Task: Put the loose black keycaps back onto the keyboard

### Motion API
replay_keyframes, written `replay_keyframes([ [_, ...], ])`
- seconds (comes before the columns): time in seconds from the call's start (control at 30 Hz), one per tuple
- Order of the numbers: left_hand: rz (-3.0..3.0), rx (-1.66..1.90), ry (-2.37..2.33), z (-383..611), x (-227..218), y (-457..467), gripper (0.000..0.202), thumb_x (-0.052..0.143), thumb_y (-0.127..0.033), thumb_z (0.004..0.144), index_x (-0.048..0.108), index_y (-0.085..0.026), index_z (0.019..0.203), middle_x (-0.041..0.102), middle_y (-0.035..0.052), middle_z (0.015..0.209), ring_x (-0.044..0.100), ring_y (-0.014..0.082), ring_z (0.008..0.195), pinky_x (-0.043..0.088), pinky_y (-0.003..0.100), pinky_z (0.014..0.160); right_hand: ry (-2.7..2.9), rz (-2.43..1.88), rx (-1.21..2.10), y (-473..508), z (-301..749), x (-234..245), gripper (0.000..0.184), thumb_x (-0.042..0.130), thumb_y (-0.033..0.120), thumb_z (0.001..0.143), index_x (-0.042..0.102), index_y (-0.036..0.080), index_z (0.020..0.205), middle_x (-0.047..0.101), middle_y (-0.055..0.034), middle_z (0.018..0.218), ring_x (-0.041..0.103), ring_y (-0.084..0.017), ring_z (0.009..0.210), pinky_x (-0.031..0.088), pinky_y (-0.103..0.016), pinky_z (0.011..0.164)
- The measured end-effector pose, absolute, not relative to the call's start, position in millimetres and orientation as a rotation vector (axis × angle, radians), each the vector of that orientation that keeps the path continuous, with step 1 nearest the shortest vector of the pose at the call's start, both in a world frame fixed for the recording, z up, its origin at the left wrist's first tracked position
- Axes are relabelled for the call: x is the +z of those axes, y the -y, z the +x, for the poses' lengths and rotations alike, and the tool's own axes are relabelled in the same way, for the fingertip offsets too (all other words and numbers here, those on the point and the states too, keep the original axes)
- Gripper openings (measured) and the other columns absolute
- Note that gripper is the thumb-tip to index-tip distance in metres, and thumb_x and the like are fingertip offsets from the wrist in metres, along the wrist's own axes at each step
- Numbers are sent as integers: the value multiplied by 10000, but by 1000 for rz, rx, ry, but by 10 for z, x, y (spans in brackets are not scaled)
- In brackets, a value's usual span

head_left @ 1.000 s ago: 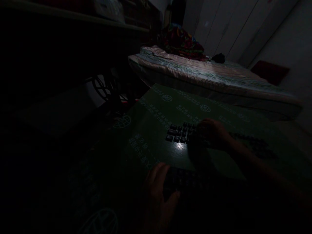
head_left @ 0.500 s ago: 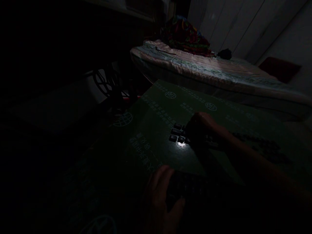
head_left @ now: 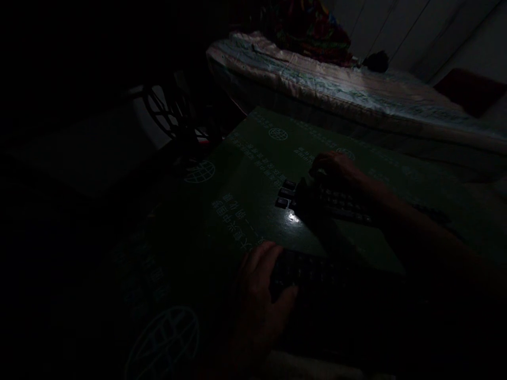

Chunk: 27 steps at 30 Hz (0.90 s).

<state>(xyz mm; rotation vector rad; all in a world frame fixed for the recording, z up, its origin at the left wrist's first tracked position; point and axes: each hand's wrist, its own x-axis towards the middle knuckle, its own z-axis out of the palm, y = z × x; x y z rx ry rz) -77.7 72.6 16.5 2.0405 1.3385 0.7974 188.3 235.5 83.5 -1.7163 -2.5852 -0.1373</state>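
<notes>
The room is very dark. My left hand [head_left: 257, 301] grips the left end of a flat dark keyboard-like object [head_left: 317, 272] at the near edge of a green printed sheet [head_left: 253, 169], thumb on top. Farther out, my right hand [head_left: 336, 168] lies with fingers curled over a cluster of small dark key-like pieces [head_left: 285, 193]; a few pieces show at its left. What the right fingers hold, if anything, is hidden. A small bright glint lies just in front of the pieces.
The green sheet bears white globe marks and text. Behind it is a bed [head_left: 336, 97] with a colourful cloth bundle [head_left: 312, 26] and a small black object [head_left: 376, 60]. A dark red cushion [head_left: 471, 89] lies at right. A spoked metal wheel [head_left: 162, 113] stands at left.
My right hand has moved left and farther out over the pieces, covering more of them. The view has tilted down. My left hand keeps its hold.
</notes>
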Motion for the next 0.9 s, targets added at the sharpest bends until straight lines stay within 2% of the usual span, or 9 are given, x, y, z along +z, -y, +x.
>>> replay_keyframes([
  [0.07,2018,793,-1326,-782,173,-725,513,610,-183,727,527,-208,1233,541,100,1298,530,261,1193,483,462,987,2579,-1448,-133,-2024,1799,903,225,505,228,867,712,142,867,671,-121,970,621,-223,940,464,-350,816],
  [0.2,2003,784,-1291,-774,182,-731,520,612,-190,736,513,-194,1246,526,98,1308,500,253,1221,449,446,1025,2540,-1108,-251,-1072,1500,780,252,459,230,918,700,196,853,677,-95,1072,564,-228,1121,460,-398,907],
  [0.3,2004,808,-1276,-760,194,-728,530,620,-175,724,515,-194,1243,528,95,1304,503,251,1217,450,427,1026,2437,-1207,-318,-478,1295,572,330,359,145,942,683,204,913,666,-76,1137,541,-197,1173,433,-406,983],
  [0.37,2011,822,-1264,-756,201,-720,517,615,-174,732,515,-200,1239,524,90,1311,503,248,1220,451,418,1026,2410,-1229,-329,-271,1214,476,323,341,152,952,659,191,992,664,-83,1148,529,-204,1200,435,-421,993],
  [0.53,1998,797,-1272,-765,203,-693,503,636,-200,732,526,-188,1223,507,103,1331,489,260,1233,448,433,1026,2416,-1192,-372,-222,1132,407,249,386,154,942,620,123,1023,649,-153,1156,492,-271,1248,460,-472,957],
  [0.9,2059,793,-1292,-723,214,-689,524,633,-186,736,497,-173,1242,498,122,1336,471,271,1240,442,459,1024,2406,-1151,-328,-224,1072,401,234,378,131,945,594,79,1019,638,-190,1144,443,-315,1287,451,-521,965],
])
